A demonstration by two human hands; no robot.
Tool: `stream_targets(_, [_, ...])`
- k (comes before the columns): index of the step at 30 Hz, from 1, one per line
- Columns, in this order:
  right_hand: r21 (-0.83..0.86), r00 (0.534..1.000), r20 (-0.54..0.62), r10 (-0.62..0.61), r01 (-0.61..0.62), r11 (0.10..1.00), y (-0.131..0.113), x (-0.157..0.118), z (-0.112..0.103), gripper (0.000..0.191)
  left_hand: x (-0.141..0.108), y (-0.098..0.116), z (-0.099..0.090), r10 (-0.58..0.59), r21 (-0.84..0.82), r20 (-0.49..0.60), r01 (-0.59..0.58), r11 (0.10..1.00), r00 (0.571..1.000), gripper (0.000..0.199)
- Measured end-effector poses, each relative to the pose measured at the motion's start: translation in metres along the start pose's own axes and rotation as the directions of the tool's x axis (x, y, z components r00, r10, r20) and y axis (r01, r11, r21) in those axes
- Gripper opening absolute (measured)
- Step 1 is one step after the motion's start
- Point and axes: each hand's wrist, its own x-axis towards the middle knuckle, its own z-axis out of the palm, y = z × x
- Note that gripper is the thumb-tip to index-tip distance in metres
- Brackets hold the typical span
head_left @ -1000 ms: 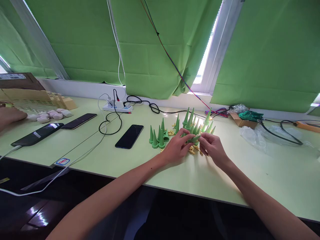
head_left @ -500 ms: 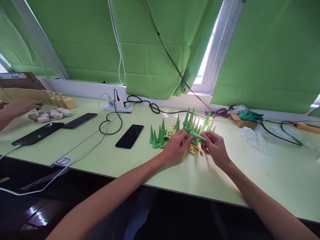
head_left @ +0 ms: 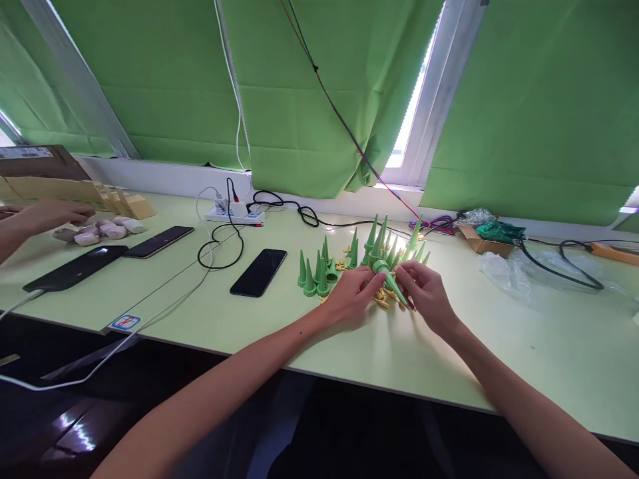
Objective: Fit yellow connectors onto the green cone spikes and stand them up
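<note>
A green cone point(head_left: 393, 286) is held between my two hands, its wide ribbed end at the left and its tip pointing down to the right. My left hand point(head_left: 353, 293) pinches the wide end. The fingers of my right hand point(head_left: 424, 293) close on the cone's narrower part. Several green cones point(head_left: 309, 279) stand upright to the left of my hands, and more point(head_left: 372, 236) stand just behind them. Small yellow pieces point(head_left: 382, 299) lie on the table under and around the held cone.
A dark phone point(head_left: 258, 273) lies left of the cones on the pale table point(head_left: 214, 319). Farther left are a power strip point(head_left: 235, 213), two dark devices and another person's hand point(head_left: 54, 214) near whitish rolls. A small cardboard box point(head_left: 486, 243) and clear plastic point(head_left: 509, 276) sit at the right.
The held green cone has turned, so its tip now points more downward. My fingers have shifted slightly around it. The other person's hand has moved a little to the right.
</note>
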Motion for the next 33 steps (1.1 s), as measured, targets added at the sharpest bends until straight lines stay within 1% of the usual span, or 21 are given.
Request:
stream_targets(7, [0.028, 1.0, 0.02, 0.011, -0.011, 1.0, 0.0007, -0.0004, -0.0009, 0.034, 0.0001, 0.0007, -0.0008, 0.035, 0.011, -0.007, -0.035, 0.999, 0.999, 0.047])
stream_targets(12, [0.036, 0.999, 0.022, 0.028, -0.029, 0.999, -0.0001, -0.0003, -0.0001, 0.036, -0.0005, 0.0021, -0.001, 0.029, -0.031, 0.005, -0.029, 0.999, 1.0, 0.041])
stream_targets(17, [0.031, 0.999, 0.024, 0.033, -0.033, 0.999, -0.0009, -0.0003, -0.0006, 0.037, -0.0008, 0.0024, -0.001, 0.018, -0.024, 0.016, -0.017, 1.0, 1.0, 0.035])
stream_targets(28, [0.022, 0.998, 0.049, 0.041, -0.043, 0.999, 0.0012, -0.0007, -0.0018, 0.034, -0.0023, -0.0012, 0.0002, 0.043, -0.024, -0.026, -0.044, 0.999, 0.999, 0.032])
stream_targets(30, [0.017, 0.997, 0.055, 0.047, -0.048, 0.999, 0.0014, -0.0008, -0.0018, 0.035, -0.0024, -0.0014, 0.0005, 0.053, -0.035, -0.03, -0.054, 0.998, 0.998, 0.028])
stream_targets(33, [0.02, 0.996, 0.068, 0.055, -0.057, 0.998, 0.002, -0.0006, -0.0013, 0.035, -0.0031, -0.0013, 0.0009, 0.081, -0.056, -0.036, -0.083, 0.995, 0.996, 0.016])
